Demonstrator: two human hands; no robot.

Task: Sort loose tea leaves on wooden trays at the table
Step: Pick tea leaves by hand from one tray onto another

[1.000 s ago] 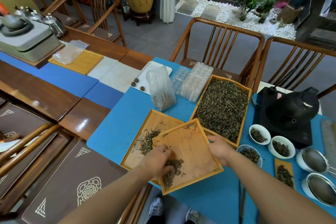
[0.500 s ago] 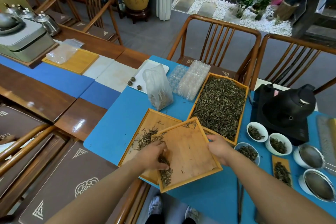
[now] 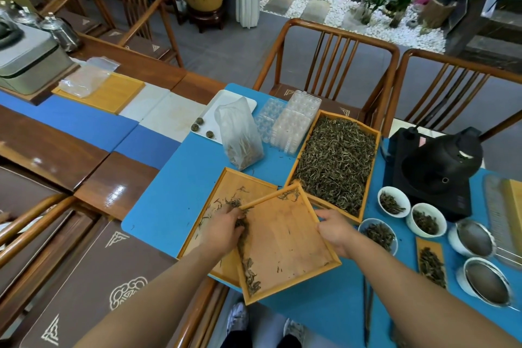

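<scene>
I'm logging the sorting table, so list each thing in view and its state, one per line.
Big tray: full of tea leaves.
Middle tray: tilted, overlapping its neighbour, few leaves along its left edge.
Left tray: flat, small scatter of leaves.
Left hand: on the leaves.
Right hand: gripping the middle tray's rim.
Plastic bag: upright, partly filled.

Middle wooden tray (image 3: 285, 246), tilted, overlapping left tray (image 3: 226, 192); right hand (image 3: 334, 230) grips its right rim. Left hand (image 3: 226, 227) on tea leaves (image 3: 250, 271) at its left edge. Full tray (image 3: 336, 164) near blue table's (image 3: 175, 192) far edge.
</scene>
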